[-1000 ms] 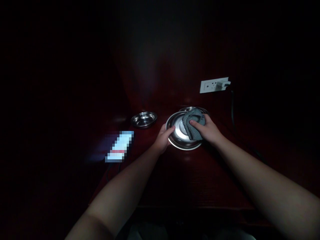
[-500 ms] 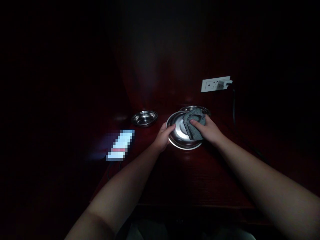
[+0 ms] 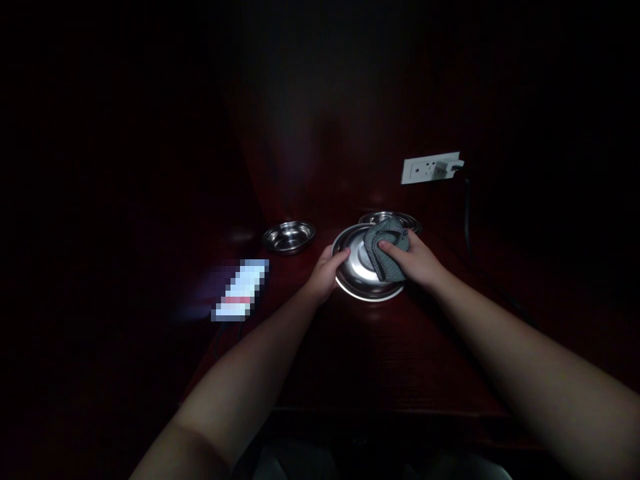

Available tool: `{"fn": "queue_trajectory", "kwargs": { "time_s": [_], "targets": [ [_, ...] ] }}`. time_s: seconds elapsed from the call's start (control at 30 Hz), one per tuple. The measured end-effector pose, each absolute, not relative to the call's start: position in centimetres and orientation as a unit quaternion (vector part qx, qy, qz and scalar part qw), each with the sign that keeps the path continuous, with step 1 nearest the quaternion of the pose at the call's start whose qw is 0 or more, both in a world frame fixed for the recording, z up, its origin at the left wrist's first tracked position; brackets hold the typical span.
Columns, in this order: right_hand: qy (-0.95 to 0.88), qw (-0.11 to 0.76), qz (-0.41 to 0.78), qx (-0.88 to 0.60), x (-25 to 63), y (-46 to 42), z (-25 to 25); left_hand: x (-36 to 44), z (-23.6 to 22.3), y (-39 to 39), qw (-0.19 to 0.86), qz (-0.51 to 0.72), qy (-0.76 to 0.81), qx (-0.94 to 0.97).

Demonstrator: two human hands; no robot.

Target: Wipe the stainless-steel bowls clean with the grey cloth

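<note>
My left hand (image 3: 326,275) grips the left rim of a shiny metal bowl (image 3: 357,270), its thumb lying over the inner edge. The bowl is held up over the table, tilted so its inside faces me. On the bowl's right side my right hand (image 3: 415,259) is closed on a grey cloth (image 3: 387,257), pressing it against the inside and rim. The right hand's fingers are mostly hidden behind cloth and bowl; its thumb shows on top.
Another metal bowl (image 3: 289,238) stands at the back left. Behind the held bowl is more metal dishware (image 3: 373,219), partly covered. A lit phone (image 3: 243,290) lies on the left of the dark red table (image 3: 360,360). A white socket panel (image 3: 425,169) with a plugged-in cable is on the wall.
The cloth and my right hand have shifted very slightly left and down on the bowl. The bowl has moved down a touch; my left hand keeps its grip.
</note>
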State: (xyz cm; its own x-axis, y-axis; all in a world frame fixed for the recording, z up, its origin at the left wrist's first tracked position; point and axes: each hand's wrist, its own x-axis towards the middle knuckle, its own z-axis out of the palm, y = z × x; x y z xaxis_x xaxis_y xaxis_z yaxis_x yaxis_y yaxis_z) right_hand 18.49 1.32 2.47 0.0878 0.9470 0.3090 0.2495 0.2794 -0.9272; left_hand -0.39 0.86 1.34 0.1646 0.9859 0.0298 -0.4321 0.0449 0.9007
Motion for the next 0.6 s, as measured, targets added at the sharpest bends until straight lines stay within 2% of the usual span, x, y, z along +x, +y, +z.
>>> {"fn": "queue_trajectory", "kwargs": {
  "time_s": [0.6],
  "targets": [
    [-0.604, 0.529, 0.32, -0.503, 18.55, 1.26, 2.41, -0.61, 1.47, 0.99, 0.633, 0.544, 0.345, 0.43]
  ]
}}
